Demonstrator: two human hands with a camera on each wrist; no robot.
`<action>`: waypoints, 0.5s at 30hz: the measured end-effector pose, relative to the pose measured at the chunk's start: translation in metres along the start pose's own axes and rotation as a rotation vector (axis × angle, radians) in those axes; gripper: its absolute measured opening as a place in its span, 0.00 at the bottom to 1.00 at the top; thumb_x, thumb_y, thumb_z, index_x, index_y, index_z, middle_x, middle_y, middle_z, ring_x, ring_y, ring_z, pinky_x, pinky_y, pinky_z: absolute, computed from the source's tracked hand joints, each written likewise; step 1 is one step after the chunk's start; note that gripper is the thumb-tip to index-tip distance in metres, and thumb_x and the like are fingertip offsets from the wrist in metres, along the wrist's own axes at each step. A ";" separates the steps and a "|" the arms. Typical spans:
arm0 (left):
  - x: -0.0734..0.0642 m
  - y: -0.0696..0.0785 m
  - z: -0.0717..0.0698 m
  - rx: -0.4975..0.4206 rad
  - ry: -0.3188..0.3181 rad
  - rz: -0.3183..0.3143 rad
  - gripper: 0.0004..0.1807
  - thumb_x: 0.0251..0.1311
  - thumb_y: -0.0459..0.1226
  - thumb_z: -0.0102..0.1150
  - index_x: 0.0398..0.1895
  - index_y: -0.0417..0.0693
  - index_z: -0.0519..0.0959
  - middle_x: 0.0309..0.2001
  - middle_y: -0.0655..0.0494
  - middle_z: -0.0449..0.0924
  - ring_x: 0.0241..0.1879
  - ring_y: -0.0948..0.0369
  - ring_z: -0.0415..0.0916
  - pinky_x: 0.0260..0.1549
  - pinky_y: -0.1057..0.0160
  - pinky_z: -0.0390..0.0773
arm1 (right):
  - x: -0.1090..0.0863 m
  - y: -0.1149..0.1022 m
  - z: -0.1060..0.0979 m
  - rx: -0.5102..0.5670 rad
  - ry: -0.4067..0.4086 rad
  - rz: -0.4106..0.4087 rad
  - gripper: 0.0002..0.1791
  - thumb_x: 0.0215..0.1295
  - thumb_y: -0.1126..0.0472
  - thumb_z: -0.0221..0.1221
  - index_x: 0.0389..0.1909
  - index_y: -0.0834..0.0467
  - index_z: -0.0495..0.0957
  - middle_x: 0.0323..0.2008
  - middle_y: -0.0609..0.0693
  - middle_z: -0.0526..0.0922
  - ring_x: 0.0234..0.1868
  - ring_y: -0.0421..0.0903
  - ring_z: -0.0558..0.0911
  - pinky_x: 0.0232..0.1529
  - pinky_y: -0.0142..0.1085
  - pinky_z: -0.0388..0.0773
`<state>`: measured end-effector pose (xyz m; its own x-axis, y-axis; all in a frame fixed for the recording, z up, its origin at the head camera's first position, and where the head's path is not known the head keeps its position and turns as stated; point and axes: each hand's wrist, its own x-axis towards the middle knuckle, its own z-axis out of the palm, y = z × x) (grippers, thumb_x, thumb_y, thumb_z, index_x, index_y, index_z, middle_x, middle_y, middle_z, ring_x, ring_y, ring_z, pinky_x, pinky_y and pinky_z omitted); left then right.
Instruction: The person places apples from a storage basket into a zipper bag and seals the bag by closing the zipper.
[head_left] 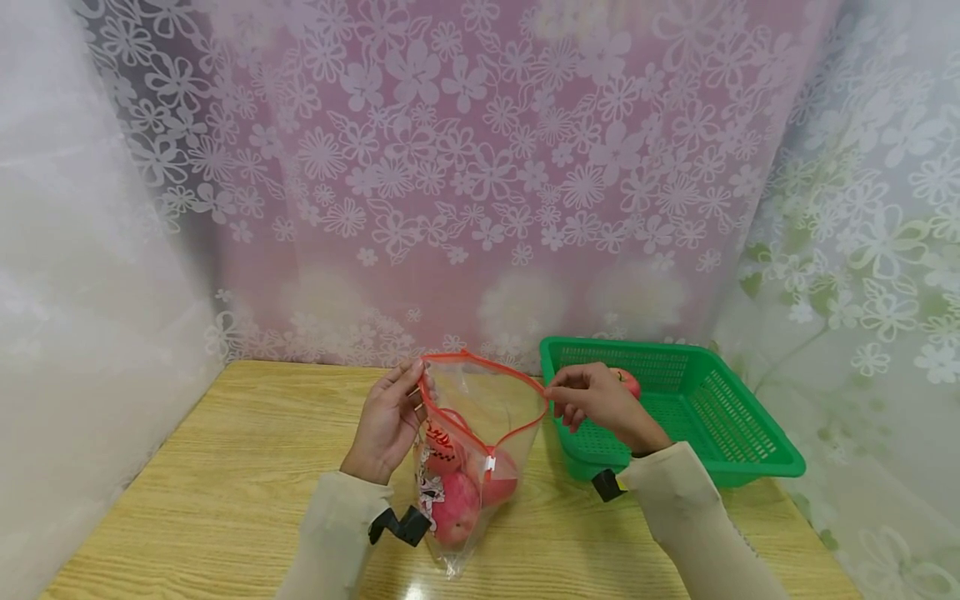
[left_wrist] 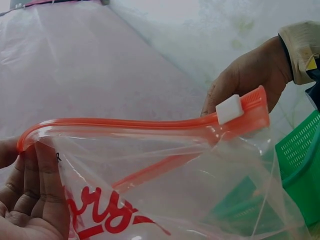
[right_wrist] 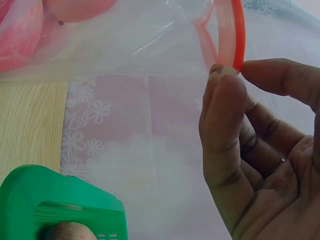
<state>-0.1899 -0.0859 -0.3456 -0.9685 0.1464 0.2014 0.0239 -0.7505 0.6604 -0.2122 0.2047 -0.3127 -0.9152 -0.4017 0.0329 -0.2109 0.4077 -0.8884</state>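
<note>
Left hand [head_left: 386,421] and right hand [head_left: 600,400] pinch a plastic bag [head_left: 478,454] by its orange rim [head_left: 510,374], at ten and three o'clock; nine o'clock from a green basket [head_left: 750,454], it likely handles limp, apples [head_left: 456,508] weighting it, safest gripped there.

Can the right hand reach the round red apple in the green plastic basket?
Likely yes, once the right hand releases the clear plastic bag: the basket is open above the apple.
</note>
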 end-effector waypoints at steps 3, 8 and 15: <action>0.000 0.000 0.000 -0.004 0.007 -0.003 0.11 0.73 0.35 0.48 0.35 0.49 0.80 0.28 0.58 0.79 0.27 0.67 0.78 0.30 0.71 0.80 | 0.000 0.001 0.000 0.001 0.001 0.005 0.15 0.67 0.55 0.60 0.36 0.66 0.79 0.29 0.70 0.79 0.25 0.59 0.80 0.28 0.46 0.83; 0.001 -0.001 -0.001 -0.005 0.004 0.000 0.12 0.73 0.35 0.47 0.34 0.49 0.80 0.27 0.58 0.80 0.27 0.66 0.78 0.29 0.71 0.80 | 0.000 0.001 -0.001 0.001 0.001 0.001 0.15 0.67 0.55 0.61 0.34 0.65 0.78 0.27 0.68 0.79 0.23 0.55 0.80 0.28 0.46 0.82; 0.001 -0.001 -0.001 -0.002 -0.008 0.001 0.13 0.73 0.35 0.47 0.33 0.50 0.81 0.28 0.59 0.80 0.27 0.66 0.78 0.30 0.70 0.80 | 0.000 0.002 -0.001 0.003 0.007 0.005 0.16 0.66 0.53 0.61 0.32 0.65 0.77 0.27 0.68 0.78 0.26 0.64 0.78 0.29 0.47 0.82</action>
<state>-0.1913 -0.0860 -0.3468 -0.9664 0.1508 0.2084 0.0247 -0.7521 0.6586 -0.2127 0.2067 -0.3142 -0.9186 -0.3939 0.0320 -0.2054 0.4068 -0.8901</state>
